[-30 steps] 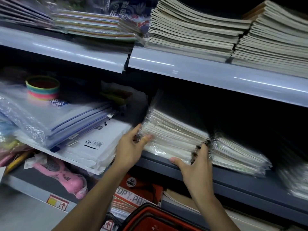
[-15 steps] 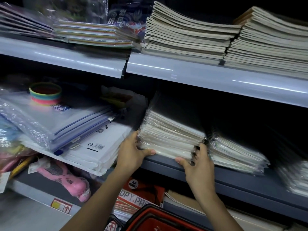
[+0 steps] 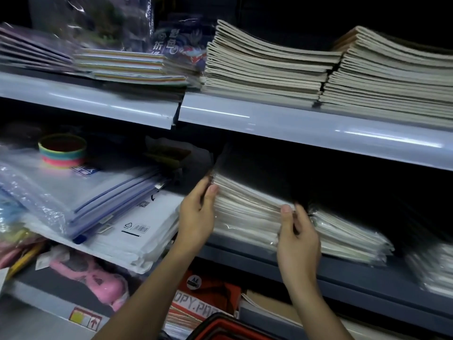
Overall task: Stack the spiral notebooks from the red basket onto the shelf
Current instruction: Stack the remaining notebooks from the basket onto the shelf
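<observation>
Red basket rim at the bottom edge, just below the notebook stack, only its top rail in view. Copy-paper pack sits left of the basket rim, under the stack's shelf.

Left hand is on the stack's left end, fingers pressed together along the side, thumb against the front edge near the top. A second ago it was lower, near the stack's bottom corner; it has slid up.

Right hand is on the stack's right front corner, thumb on the top edge, fingers curled round the right side between this stack and the wrapped stack to its right. It too has climbed from the bottom edge.

The stack sits flat on the middle shelf, plastic-wrapped, now squared further back than before.

Left of the stack: zip folders on white envelopes, rainbow spring toy on top behind them. Pink toy is below those.

Above the stack, the upper shelf holds two tall exercise-book piles.
</observation>
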A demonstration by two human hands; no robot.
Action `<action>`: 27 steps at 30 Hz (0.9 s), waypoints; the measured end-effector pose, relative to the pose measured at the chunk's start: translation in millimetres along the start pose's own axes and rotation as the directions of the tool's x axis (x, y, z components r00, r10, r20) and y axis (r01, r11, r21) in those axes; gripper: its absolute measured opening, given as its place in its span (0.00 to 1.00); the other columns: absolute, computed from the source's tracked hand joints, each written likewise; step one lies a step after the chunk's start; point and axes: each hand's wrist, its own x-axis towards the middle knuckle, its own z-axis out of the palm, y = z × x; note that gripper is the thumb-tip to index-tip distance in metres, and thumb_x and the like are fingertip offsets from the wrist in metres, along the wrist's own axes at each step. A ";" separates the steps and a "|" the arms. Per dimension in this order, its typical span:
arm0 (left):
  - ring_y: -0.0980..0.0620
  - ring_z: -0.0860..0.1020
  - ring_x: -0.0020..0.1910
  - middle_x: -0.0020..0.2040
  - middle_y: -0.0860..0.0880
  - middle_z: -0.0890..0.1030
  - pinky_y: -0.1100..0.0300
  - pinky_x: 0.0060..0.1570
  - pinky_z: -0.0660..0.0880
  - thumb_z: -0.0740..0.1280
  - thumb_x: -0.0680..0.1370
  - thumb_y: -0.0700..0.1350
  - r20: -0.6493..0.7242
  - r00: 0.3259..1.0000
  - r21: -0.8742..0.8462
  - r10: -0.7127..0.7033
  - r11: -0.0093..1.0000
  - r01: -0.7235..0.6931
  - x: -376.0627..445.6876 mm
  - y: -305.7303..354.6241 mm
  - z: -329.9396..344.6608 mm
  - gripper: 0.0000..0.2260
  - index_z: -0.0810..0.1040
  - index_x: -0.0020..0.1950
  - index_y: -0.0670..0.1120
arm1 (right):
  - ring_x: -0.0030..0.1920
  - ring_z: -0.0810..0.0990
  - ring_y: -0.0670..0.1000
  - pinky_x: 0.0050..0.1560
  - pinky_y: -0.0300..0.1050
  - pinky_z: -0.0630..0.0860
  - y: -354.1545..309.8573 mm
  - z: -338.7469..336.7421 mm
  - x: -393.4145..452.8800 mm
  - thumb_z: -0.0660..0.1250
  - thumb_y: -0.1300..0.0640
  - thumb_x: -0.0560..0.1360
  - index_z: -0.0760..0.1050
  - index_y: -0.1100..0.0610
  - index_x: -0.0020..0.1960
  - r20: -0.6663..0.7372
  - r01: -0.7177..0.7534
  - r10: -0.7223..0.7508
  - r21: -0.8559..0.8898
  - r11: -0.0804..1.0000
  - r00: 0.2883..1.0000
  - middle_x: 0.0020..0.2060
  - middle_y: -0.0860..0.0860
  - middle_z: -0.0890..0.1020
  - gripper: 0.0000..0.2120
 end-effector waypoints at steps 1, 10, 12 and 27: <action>0.69 0.76 0.62 0.63 0.60 0.80 0.63 0.67 0.72 0.62 0.83 0.49 -0.038 0.999 -0.012 -0.020 1.000 0.019 0.9 1.4 1.9 0.15 0.77 0.69 0.49 | 0.54 0.78 0.40 0.57 0.43 0.74 -3.0 1.2 1.3 0.60 0.37 0.79 0.78 0.43 0.61 -0.015 0.040 -0.040 -0.011 0.999 0.999 0.55 0.38 0.80 0.17; 0.52 0.77 0.58 0.59 0.53 0.79 0.61 0.59 0.73 0.69 0.80 0.44 -0.341 0.916 0.098 0.211 0.977 -0.189 -47.7 24.9 11.8 0.14 0.77 0.66 0.47 | 0.50 0.80 0.35 0.46 0.28 0.75 -0.2 -39.0 -24.7 0.64 0.41 0.78 0.76 0.40 0.63 0.091 0.175 -0.167 -0.092 0.980 0.982 0.52 0.34 0.81 0.14; 0.51 0.77 0.51 0.52 0.50 0.78 0.63 0.54 0.72 0.70 0.78 0.39 -0.255 0.866 0.189 0.430 0.901 -0.392 -78.5 33.9 34.3 0.09 0.79 0.58 0.43 | 0.44 0.81 0.43 0.43 0.40 0.79 7.9 -70.7 -30.5 0.66 0.45 0.79 0.80 0.45 0.51 -0.073 0.348 -0.368 -0.197 0.916 0.927 0.45 0.42 0.82 0.07; 0.60 0.64 0.74 0.75 0.58 0.66 0.60 0.74 0.62 0.72 0.77 0.50 0.310 0.950 0.194 -0.048 0.981 -0.013 -99.5 20.6 170.9 0.34 0.59 0.79 0.51 | 0.56 0.83 0.48 0.66 0.52 0.76 68.0 -183.7 85.9 0.81 0.48 0.65 0.79 0.56 0.58 0.240 -0.152 0.166 -0.075 0.985 0.956 0.54 0.49 0.85 0.26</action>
